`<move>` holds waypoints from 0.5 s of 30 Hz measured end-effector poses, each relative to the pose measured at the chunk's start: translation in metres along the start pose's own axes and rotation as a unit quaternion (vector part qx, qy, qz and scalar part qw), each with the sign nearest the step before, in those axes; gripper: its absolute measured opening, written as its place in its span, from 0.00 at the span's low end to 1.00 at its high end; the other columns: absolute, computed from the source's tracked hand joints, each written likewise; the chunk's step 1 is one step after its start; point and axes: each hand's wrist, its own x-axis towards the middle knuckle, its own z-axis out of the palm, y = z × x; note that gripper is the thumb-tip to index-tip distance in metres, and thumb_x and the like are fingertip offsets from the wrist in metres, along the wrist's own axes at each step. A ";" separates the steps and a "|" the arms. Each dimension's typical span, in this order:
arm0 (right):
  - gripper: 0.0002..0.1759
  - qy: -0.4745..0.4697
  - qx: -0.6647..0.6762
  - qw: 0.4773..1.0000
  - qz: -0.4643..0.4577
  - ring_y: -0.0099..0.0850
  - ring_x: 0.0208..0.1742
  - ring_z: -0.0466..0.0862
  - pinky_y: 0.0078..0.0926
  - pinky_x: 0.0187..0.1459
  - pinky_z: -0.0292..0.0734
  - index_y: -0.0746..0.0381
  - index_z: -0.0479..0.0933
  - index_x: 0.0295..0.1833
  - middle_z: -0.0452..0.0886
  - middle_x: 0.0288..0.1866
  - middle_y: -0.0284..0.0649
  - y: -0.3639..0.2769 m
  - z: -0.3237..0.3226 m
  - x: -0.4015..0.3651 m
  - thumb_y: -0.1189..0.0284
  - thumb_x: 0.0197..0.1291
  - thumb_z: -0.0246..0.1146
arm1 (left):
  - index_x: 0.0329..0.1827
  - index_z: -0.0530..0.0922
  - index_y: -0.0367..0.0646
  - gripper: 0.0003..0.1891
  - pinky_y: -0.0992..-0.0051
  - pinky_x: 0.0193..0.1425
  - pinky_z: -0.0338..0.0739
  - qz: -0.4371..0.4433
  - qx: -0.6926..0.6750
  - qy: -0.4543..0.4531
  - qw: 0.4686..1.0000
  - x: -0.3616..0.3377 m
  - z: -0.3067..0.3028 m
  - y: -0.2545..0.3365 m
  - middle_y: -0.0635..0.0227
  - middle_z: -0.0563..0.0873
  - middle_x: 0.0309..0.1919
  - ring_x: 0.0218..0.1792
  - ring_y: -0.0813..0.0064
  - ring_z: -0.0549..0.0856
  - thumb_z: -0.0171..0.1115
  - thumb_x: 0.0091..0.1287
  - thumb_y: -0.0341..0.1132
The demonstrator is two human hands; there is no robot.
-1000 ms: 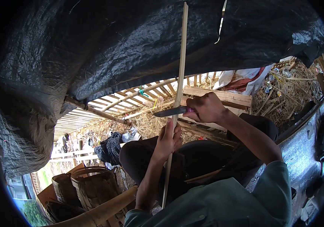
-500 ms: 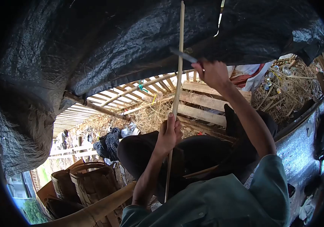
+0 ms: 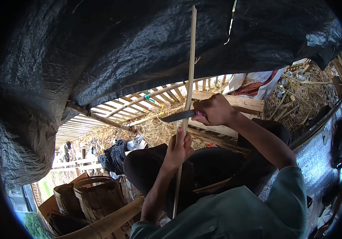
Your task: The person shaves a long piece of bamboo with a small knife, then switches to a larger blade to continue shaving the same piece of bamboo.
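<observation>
A long pale strip of bamboo or wood (image 3: 191, 59) stands nearly upright in front of me, its top against the dark sheeting. My left hand (image 3: 178, 148) is closed around its lower part, thumb pointing up along it. In my right hand (image 3: 215, 110) is a knife (image 3: 177, 116), held by a handle mostly hidden in the fingers. The dark blade lies across the strip just above my left thumb and points left. A small curl of shaving (image 3: 197, 60) sticks out from the strip's upper part.
Black plastic sheeting (image 3: 139, 47) hangs low overhead. Below it are a bamboo slat fence (image 3: 127, 104) and a wooden pallet (image 3: 234, 102) among dry straw. Woven bamboo baskets (image 3: 99, 199) stand at lower left, beside a thick bamboo pole (image 3: 111, 219). My knees are bent under my hands.
My right hand has brought the knife down along the strip, from high up to just above my left hand. A small curl now shows on the strip. My left hand keeps its grip.
</observation>
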 end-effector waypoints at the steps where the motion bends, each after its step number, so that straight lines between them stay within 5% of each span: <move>1: 0.25 0.002 -0.010 1.000 -0.011 0.38 0.16 0.80 0.34 0.21 0.75 0.56 0.78 0.27 0.77 0.14 0.38 0.008 -0.001 0.002 0.45 0.61 0.57 | 0.26 0.61 0.49 0.26 0.81 0.14 0.47 -0.004 -0.002 -0.006 1.000 -0.001 0.001 -0.002 0.80 0.55 0.12 0.09 0.88 0.55 0.36 0.74 0.59; 2: 0.25 0.004 -0.019 1.000 -0.021 0.39 0.16 0.80 0.35 0.21 0.76 0.56 0.78 0.27 0.77 0.14 0.38 0.016 0.000 0.005 0.45 0.61 0.56 | 0.27 0.61 0.49 0.25 0.81 0.12 0.48 0.003 0.006 -0.008 1.000 -0.002 -0.004 -0.004 0.80 0.56 0.12 0.09 0.87 0.55 0.36 0.74 0.59; 5: 0.22 0.065 -0.086 0.966 0.234 0.45 0.19 0.81 0.39 0.24 0.77 0.59 0.81 0.30 0.78 0.16 0.44 0.067 -0.015 0.024 0.52 0.63 0.57 | 0.28 0.61 0.49 0.25 0.81 0.11 0.48 0.011 0.015 -0.008 1.000 -0.005 -0.010 -0.012 0.80 0.56 0.12 0.09 0.86 0.54 0.35 0.74 0.59; 8: 0.15 0.055 -0.029 0.985 0.161 0.47 0.20 0.79 0.40 0.24 0.73 0.62 0.79 0.34 0.77 0.18 0.46 0.050 -0.023 0.018 0.62 0.65 0.56 | 0.25 0.60 0.49 0.26 0.81 0.15 0.47 -0.007 -0.003 -0.016 1.000 -0.004 -0.005 -0.009 0.81 0.55 0.13 0.10 0.87 0.55 0.36 0.74 0.59; 13: 0.23 -0.037 0.021 0.999 -0.007 0.41 0.18 0.80 0.38 0.24 0.74 0.56 0.79 0.28 0.77 0.15 0.38 0.008 -0.013 0.005 0.48 0.61 0.58 | 0.25 0.60 0.48 0.25 0.81 0.15 0.48 0.011 0.011 -0.005 1.000 -0.002 -0.003 -0.004 0.80 0.54 0.13 0.11 0.88 0.55 0.35 0.75 0.57; 15: 0.26 0.049 -0.033 0.995 0.075 0.44 0.19 0.81 0.39 0.26 0.78 0.58 0.80 0.29 0.77 0.15 0.41 0.030 -0.011 0.011 0.47 0.63 0.55 | 0.24 0.59 0.48 0.25 0.81 0.15 0.49 0.016 0.029 -0.003 0.999 -0.007 0.000 -0.010 0.80 0.55 0.13 0.11 0.88 0.56 0.35 0.75 0.57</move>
